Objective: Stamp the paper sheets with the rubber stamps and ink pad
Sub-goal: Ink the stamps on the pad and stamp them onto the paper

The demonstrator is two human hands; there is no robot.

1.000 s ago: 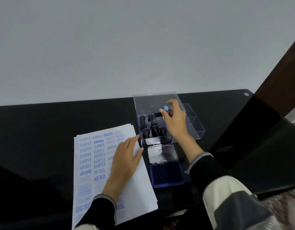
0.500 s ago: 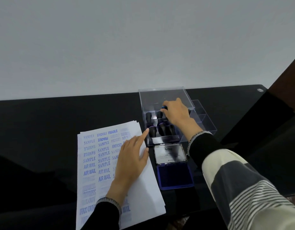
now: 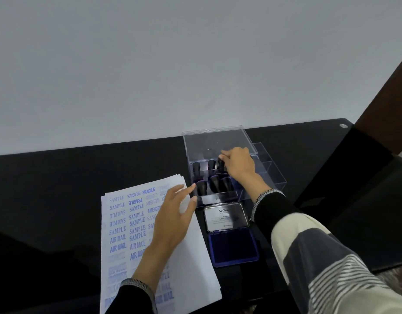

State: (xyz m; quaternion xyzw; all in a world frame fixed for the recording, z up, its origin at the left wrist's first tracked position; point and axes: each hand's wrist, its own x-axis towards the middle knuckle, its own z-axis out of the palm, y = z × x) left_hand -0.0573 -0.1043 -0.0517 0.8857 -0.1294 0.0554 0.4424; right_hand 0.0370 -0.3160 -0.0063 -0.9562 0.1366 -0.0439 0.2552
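Note:
A stack of white paper sheets point(image 3: 125, 225), covered with blue stamped words, lies on the black table. My left hand point(image 3: 173, 220) rests flat on the sheets, fingers straight. A clear plastic box point(image 3: 270, 171) holds several black rubber stamps point(image 3: 202, 186) standing upright in two rows. My right hand point(image 3: 238, 165) is inside the box, its fingers curled around the top of a black stamp point(image 3: 221, 165) in the back row. In front of the box lies the open ink pad point(image 3: 233, 248), blue pad showing, its silver lid point(image 3: 226, 217) folded back.
The box's clear lid point(image 3: 218, 141) stands open at the back. The black table point(image 3: 59, 177) ends at a white wall behind. A brown panel point(image 3: 385, 103) rises at the right. The table's front edge runs just below the papers.
My right hand has put the blue-topped stamp down into the box and now grips a black stamp in the back row. The left hand stays on the paper.

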